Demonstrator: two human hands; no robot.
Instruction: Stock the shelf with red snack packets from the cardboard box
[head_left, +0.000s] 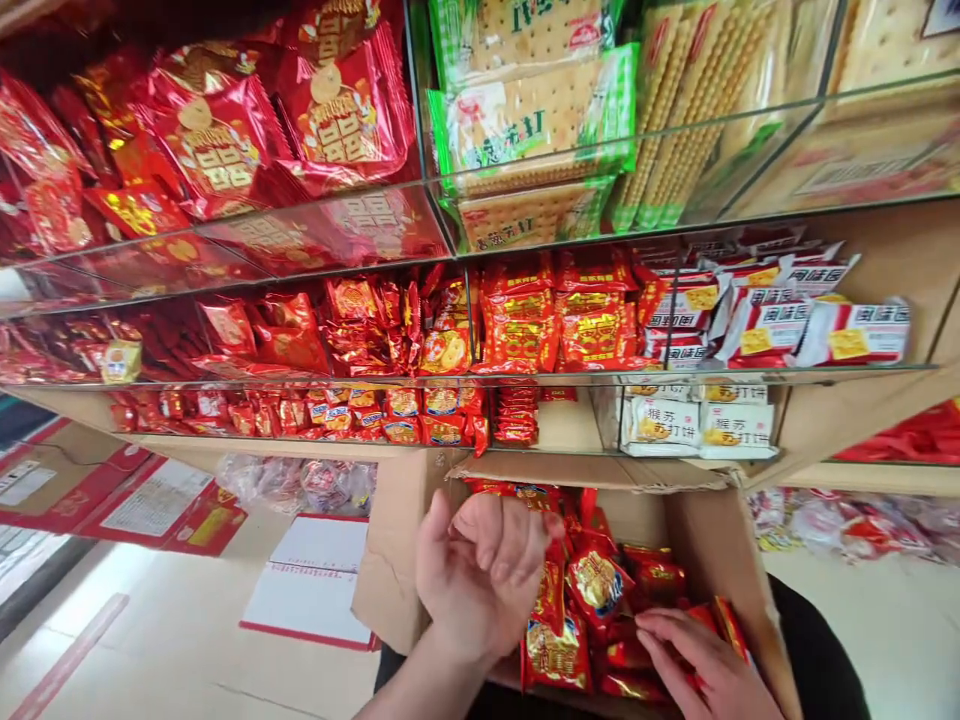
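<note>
My left hand (484, 560) is raised over the left part of an open cardboard box (709, 530). Its palm faces up, the fingers curl loosely, the thumb stands apart, and nothing shows in it. At the box's lower right, my right hand (705, 665) reaches in low, its fingertips closed at the edge of a red snack packet (630, 655). Red and gold packets (596, 585) lie jumbled in the box, one (555, 650) flat near its front. The left hand partly hides the packets behind it.
Above the box, glass-fronted shelves hold red packets (517, 320), green-edged crackers (532, 110) and white packets (855, 330). A box flap (390, 560) sticks out left. An open paper booklet (307, 580) lies on the floor beside red cartons (157, 500). Bagged goods (862, 525) sit under the shelf.
</note>
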